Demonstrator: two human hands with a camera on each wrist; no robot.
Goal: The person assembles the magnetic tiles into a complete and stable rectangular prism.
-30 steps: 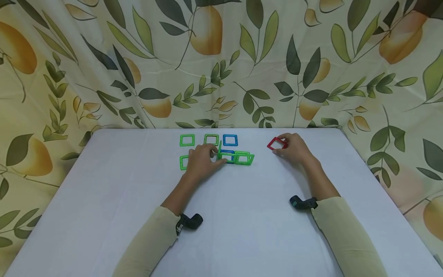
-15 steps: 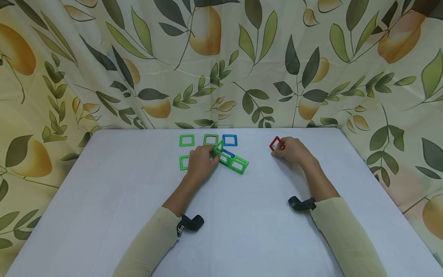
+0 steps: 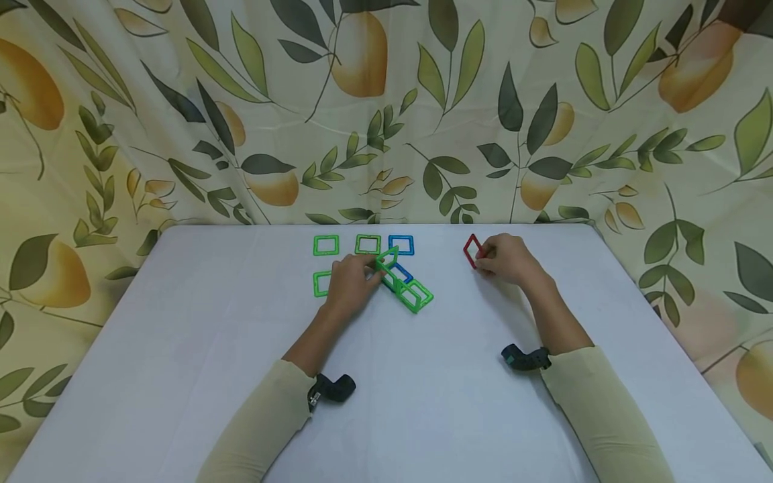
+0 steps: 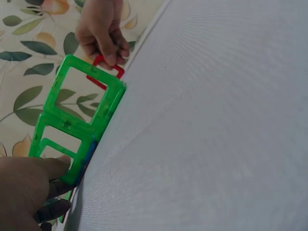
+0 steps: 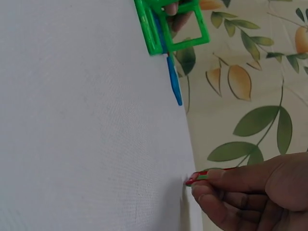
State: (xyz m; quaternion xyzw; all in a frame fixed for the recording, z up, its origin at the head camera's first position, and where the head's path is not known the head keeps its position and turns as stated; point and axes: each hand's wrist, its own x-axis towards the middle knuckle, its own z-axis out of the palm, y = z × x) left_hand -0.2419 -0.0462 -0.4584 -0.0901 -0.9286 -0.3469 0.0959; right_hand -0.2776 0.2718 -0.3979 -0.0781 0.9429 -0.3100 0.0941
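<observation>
The left hand point(image 3: 349, 285), thumb and fingers drawn close, pinches the 9 o'clock end of the joined green frames point(image 3: 396, 285), partly standing upright. Low among them, at its 3 o'clock, shows a blue frame point(image 3: 406, 271). At 9 o'clock it partly covers a lone green frame point(image 3: 316, 285). Three more lie flat on the desk point(image 3: 435, 389): a far green frame point(image 3: 326, 253) at 11, an olive-green frame point(image 3: 368, 237) at 1, a far blue frame point(image 3: 413, 245) at 2. Well apart at 3 o'clock, the right hand point(image 3: 508, 260), nearly closed, pinches a red frame point(image 3: 469, 259), tilted up at that hand's 9. Beyond, at 12, hangs a floral cloth point(image 3: 386, 147).
</observation>
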